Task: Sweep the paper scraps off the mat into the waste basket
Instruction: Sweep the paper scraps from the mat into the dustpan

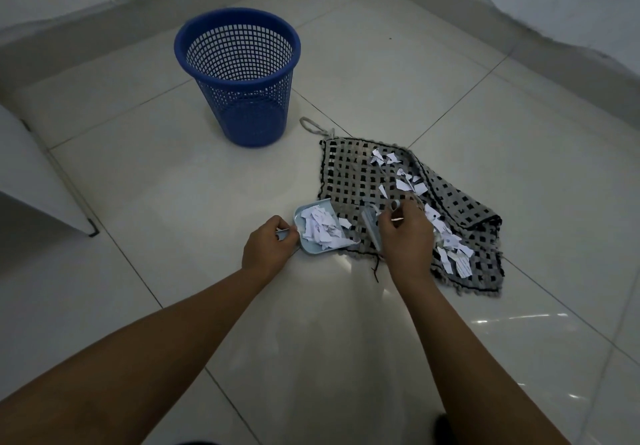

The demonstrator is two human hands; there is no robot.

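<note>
A black-and-grey checked mat [360,181] lies on the tiled floor, its right part rumpled. White paper scraps [408,181] are scattered along its right side. My left hand [268,247] grips the handle of a small pale blue dustpan [308,249] at the mat's left edge, and a heap of scraps lies in the pan. My right hand [407,236] is closed on a small brush [370,228] held over the mat beside the pan. The blue mesh waste basket [239,74] stands upright on the floor beyond the mat, to the left.
A white cabinet corner [41,181] juts in at the left. Grey skirting and walls [519,29] run along the back and right. A grey cord loop [311,126] lies off the mat's far corner.
</note>
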